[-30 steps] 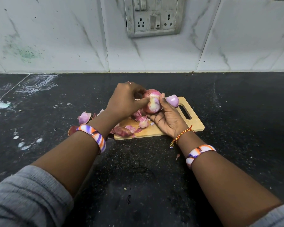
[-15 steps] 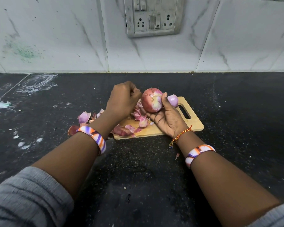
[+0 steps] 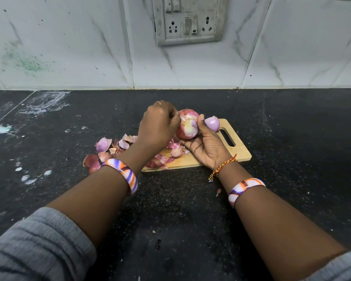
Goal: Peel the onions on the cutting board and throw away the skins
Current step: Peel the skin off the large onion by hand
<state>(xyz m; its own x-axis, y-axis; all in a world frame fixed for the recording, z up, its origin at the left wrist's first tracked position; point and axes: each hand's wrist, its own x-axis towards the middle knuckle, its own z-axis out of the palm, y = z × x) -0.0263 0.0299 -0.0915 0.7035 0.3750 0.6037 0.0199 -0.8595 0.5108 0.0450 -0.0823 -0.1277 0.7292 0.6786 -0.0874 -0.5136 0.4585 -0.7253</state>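
Observation:
A red onion, partly peeled with a pale patch showing, is held just above the wooden cutting board. My right hand cups it from below, thumb against its right side. My left hand has its fingers curled against the onion's left side, pinching at its skin. A peeled purple onion lies on the board behind my right thumb. Loose skins lie on the board under my hands, and more skins lie on the counter to the board's left.
The black counter runs back to a white tiled wall with a switch and socket plate. White smears mark the counter at the far left. A small skin scrap lies near my right wrist.
My left hand pulled away to the left of the onion, then came back against its left side. The onion turned a little in my right hand.

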